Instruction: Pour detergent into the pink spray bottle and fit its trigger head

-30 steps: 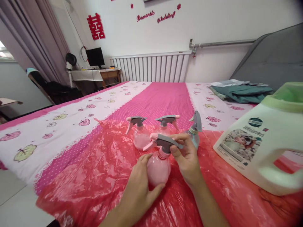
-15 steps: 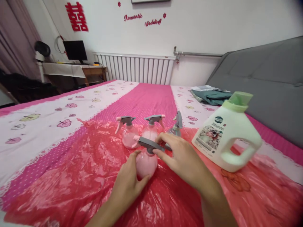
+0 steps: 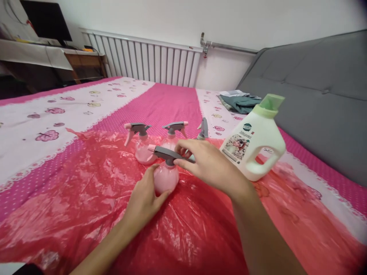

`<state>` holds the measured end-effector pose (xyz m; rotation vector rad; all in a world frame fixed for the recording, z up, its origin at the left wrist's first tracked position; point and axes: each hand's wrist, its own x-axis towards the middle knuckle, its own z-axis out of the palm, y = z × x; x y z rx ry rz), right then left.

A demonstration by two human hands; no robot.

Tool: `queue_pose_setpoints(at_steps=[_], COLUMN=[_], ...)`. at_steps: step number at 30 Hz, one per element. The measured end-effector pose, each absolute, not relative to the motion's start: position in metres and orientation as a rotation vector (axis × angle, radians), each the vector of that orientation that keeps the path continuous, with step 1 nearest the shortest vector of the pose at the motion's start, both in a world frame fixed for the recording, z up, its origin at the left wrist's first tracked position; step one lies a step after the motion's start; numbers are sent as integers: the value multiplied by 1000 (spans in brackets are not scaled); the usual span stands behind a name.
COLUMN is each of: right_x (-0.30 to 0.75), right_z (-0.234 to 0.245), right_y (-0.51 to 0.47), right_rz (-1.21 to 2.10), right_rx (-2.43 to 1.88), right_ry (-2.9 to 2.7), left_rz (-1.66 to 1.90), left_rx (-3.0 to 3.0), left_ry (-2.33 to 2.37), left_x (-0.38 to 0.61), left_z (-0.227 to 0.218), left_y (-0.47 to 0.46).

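A pink spray bottle (image 3: 166, 178) with a grey and pink spray head stands upright on a red plastic sheet (image 3: 114, 194). My left hand (image 3: 143, 194) is wrapped round the side of its round body, thumb low at the front. Thumb and fingers of my right hand (image 3: 210, 162) close on the back of the grey spray head, and some fingertips are hidden. Just behind stand a second pink spray bottle (image 3: 145, 151) and a third one (image 3: 170, 143). Beyond my right hand shows a grey spray bottle (image 3: 204, 130), its lower part mostly covered by the hand.
Right of the bottles stands a large pale green detergent jug (image 3: 258, 143) with a green cap. Folded clothes (image 3: 241, 102) lie behind it, near the grey headboard (image 3: 309, 84). The sheet covers part of a pink and white bed (image 3: 174, 101). A radiator (image 3: 143, 57) lines the wall.
My view has tilted down, so things sit higher and further left in the picture. Both hands keep their hold on the front spray bottle, with little visible movement.
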<state>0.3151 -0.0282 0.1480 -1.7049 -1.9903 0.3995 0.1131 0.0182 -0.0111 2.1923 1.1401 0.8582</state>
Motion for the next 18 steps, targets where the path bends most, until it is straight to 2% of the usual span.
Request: queue_pose_setpoints(at_steps=[8, 18], right_x=[346, 373], right_z=[147, 115], right_y=[-13, 4], right_rz=[519, 645], right_rx=[-1462, -1284], right_ry=[-1999, -1889], left_rz=[863, 851], left_rx=[2279, 2383], left_ry=[1087, 1193], left_x=[109, 113], left_z=[-10, -11], left_y=[25, 27])
